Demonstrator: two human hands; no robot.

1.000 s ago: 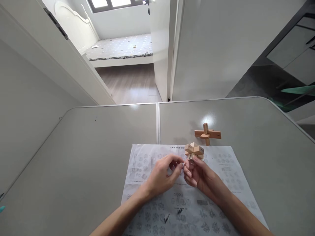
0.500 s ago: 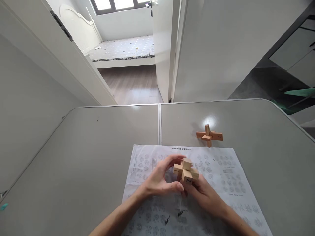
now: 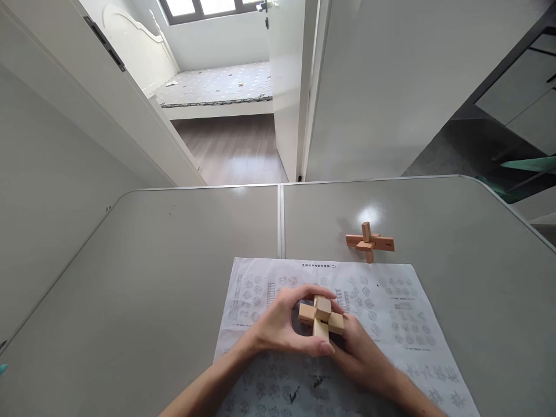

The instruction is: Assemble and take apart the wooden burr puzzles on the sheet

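Head view, sole camera; landmark, the printed sheet (image 3: 257, 265), which is lying on the grey surface (image 3: 130, 301). Above the sheet's middle, both hands are holding a pale wooden burr puzzle (image 3: 322, 310), its block ends jutting several ways. Left grip (image 3: 284, 324) is grasping the puzzle, thumb running along the near side, fingers bending round the far side. Right grip (image 3: 365, 356) is grasping it too, from the right and below; most of its fingers are hiding. Just beyond the sheet's far edge, toward the right, a redder wooden cross-shaped puzzle (image 3: 383, 243) is standing. Well beyond the sheet, a bed (image 3: 217, 84) is showing past an open door (image 3: 286, 87).
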